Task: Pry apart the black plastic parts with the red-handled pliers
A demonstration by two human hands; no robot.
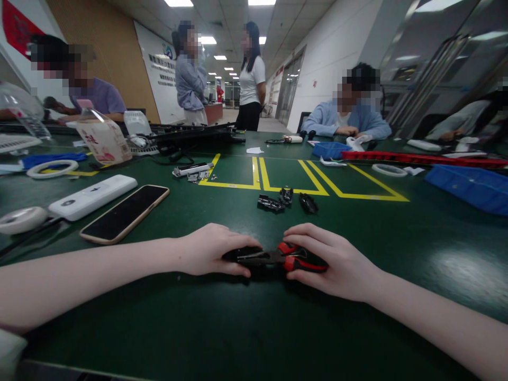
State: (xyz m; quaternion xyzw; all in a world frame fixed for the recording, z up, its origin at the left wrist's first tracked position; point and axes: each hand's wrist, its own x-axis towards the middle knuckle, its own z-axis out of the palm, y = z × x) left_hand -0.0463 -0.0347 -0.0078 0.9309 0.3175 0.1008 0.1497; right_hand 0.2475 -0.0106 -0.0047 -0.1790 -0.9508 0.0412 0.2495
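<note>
My left hand (214, 248) is closed over a small black part (240, 254) on the green table. My right hand (333, 262) grips the red-and-black handles of pliers (286, 257), whose jaws point left and meet the black part. Both hands rest on the table near its front middle. Three small black parts (286, 201) lie a little farther back, just in front of yellow tape lines (278, 182).
A phone (125, 212) and a white remote-like device (93, 197) lie at the left, with tape rolls (51, 168) and a carton (103, 140) behind. Blue trays (472, 185) and a red strip (420, 157) sit at the right. Other people sit and stand at the far side.
</note>
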